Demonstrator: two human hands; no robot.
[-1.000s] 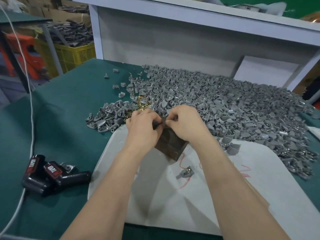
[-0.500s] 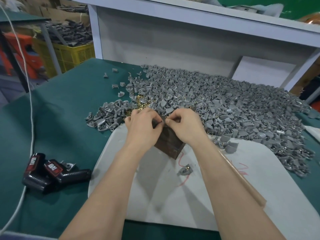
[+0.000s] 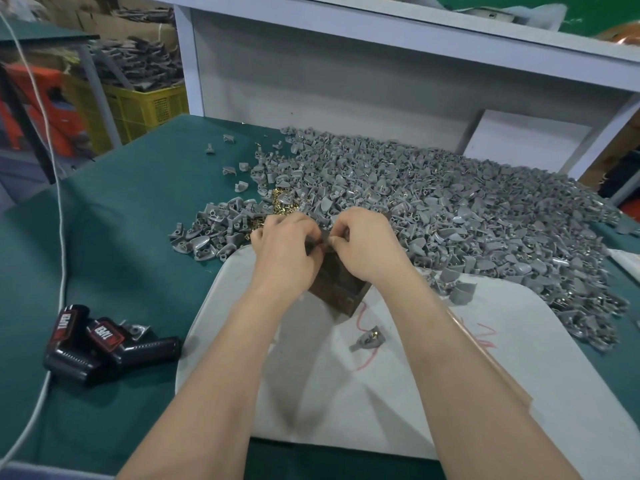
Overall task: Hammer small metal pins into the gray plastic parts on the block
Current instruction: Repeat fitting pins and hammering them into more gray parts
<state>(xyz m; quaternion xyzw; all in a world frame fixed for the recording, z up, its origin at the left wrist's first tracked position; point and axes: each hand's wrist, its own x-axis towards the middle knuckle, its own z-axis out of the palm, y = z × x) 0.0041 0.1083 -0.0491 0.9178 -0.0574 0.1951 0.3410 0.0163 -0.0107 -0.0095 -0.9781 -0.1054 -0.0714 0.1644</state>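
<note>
Nearest the camera, the two forearms ran forward over a white sheet [image 3: 398, 393] spread on the green table [image 3: 121, 237], converging on one spot. A single gray part with a brass pin [image 3: 367, 339] lay loose on the sheet, just right of centre and well short of the hands. Farther on, the dark block [image 3: 341, 289] stood on the sheet's far edge, its long axis running away and to the left. The left hand [image 3: 282, 251] and right hand [image 3: 367, 244] met over the block's top, fingers curled, pinching a small gray plastic part [image 3: 320, 239] between them; whether a pin was gripped too could not be told. Both hands were equally close to it. Beyond lay loose brass pins [image 3: 285, 206] and the big heap of gray parts [image 3: 450, 209], stretching far and right.
</note>
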